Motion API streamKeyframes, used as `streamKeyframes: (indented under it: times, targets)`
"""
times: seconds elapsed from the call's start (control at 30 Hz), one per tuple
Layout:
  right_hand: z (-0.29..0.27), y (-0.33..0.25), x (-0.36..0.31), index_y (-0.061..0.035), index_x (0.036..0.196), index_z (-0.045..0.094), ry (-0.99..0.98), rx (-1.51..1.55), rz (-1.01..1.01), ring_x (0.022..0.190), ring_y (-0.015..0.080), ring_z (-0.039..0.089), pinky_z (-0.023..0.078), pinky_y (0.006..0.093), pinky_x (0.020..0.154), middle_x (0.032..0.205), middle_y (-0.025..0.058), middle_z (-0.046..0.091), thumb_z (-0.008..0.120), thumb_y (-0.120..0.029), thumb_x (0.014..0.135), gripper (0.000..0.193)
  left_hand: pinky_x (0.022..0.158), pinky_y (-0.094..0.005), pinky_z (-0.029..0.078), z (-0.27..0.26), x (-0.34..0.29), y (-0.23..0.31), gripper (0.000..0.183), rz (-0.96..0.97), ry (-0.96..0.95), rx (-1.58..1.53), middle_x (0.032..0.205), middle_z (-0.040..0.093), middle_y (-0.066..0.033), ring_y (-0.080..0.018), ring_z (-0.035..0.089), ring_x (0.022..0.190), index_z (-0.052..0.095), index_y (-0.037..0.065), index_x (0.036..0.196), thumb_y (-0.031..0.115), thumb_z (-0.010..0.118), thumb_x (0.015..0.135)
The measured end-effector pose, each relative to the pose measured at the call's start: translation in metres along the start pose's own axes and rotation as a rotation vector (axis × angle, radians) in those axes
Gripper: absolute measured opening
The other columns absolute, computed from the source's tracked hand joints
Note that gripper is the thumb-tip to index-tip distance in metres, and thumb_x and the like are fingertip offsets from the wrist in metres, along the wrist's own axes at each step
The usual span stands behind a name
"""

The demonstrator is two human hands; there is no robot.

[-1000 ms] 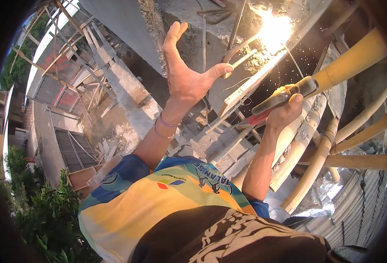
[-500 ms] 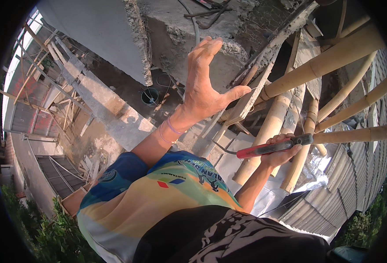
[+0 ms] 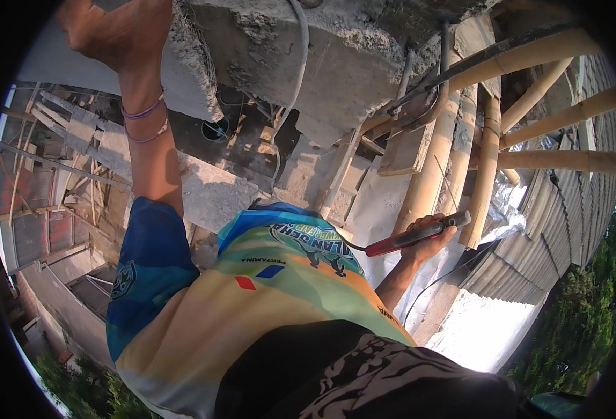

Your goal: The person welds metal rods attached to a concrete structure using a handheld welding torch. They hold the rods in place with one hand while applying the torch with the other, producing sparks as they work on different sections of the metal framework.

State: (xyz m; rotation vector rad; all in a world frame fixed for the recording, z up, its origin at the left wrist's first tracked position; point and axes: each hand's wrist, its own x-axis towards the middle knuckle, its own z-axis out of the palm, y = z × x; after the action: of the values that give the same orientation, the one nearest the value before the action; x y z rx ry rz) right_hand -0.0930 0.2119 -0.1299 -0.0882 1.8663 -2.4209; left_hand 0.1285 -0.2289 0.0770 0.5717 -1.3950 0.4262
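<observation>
At the lower right, my right hand (image 3: 428,246) is wrapped round a red-and-black handle, which looks like a welding electrode holder (image 3: 395,241). A dark cable leaves its left end, and a thin rod (image 3: 446,179) rises beside its far end toward the bamboo. My left arm reaches up at the far left. My left hand (image 3: 123,35) is raised in front of a grey concrete slab, with its fingers partly cut off by the picture's dark rim, so I cannot tell whether they are closed. Two thin bands circle that wrist.
Bamboo poles (image 3: 481,174) stand and cross at the right, beside corrugated roofing (image 3: 531,255). Broken concrete (image 3: 301,91) juts out ahead, with a grey hose (image 3: 299,63) hanging over it and a bent metal bar (image 3: 437,105) nearby. A dark bucket (image 3: 216,130) sits far below.
My left hand has swung up and left from the middle to the upper rim. My right hand has shifted slightly left, still gripping the electrode holder. The view has moved too.
</observation>
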Motion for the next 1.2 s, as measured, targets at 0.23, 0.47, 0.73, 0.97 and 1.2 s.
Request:
streamKeyframes:
  times: [0.23,0.47,0.73,0.97,1.2]
  targets:
    - [0.025,-0.022,-0.010,-0.0062,0.096,0.054,0.118,-0.045,-0.132,0.050,0.0155,0.052,0.044,0.0275,0.043,0.063,0.0049,0.052,0.040,-0.072,0.097,0.067,0.099,-0.0400,0.044,-0.007,-0.096,0.020,0.033,-0.156,-0.212,-0.224,0.132,0.058,-0.0123,-0.0242,0.054,0.118,0.075,0.013,0.097,0.032,0.092,0.075]
    - [0.026,-0.050,-0.019,-0.0070,0.101,0.055,0.125,-0.007,-0.218,0.055,0.0144,0.054,0.043,0.0270,0.044,0.068,0.0032,0.053,0.045,-0.073,0.095,0.067,0.109,-0.0446,0.040,-0.008,-0.059,-0.016,0.065,-0.040,-0.011,0.096,0.139,0.054,-0.0196,-0.0365,0.050,0.131,0.058,0.005,0.134,0.018,0.085,0.077]
    - [0.009,-0.034,-0.016,-0.0023,0.104,0.056,0.033,-0.040,-0.189,0.047,0.0146,0.051,0.041,0.0267,0.041,0.061,0.0043,0.052,0.047,-0.074,0.094,0.073,0.119,-0.0479,0.027,0.031,-0.059,-0.048,0.086,-0.051,0.030,-0.006,0.153,0.036,-0.0237,-0.0396,0.032,0.144,0.037,0.004,0.150,0.011,0.079,0.075]
    - [-0.006,-0.024,0.000,-0.0046,0.097,0.055,0.021,0.020,-0.087,0.047,0.0166,0.052,0.042,0.0290,0.041,0.061,0.0052,0.052,0.044,-0.074,0.094,0.070,0.120,-0.0484,0.025,0.027,-0.056,-0.048,0.083,-0.071,-0.005,0.014,0.152,0.036,-0.0261,-0.0414,0.031,0.144,0.037,0.001,0.149,0.004,0.070,0.073]
    - [-0.030,0.002,0.011,-0.0055,0.098,0.055,-0.109,0.081,-0.026,0.052,0.0183,0.056,0.046,0.0302,0.045,0.066,0.0080,0.056,0.047,-0.072,0.094,0.067,0.121,-0.0483,0.024,0.028,-0.054,-0.034,0.084,-0.066,0.038,-0.024,0.151,0.036,-0.0266,-0.0420,0.031,0.144,0.037,-0.001,0.149,0.002,0.070,0.072]
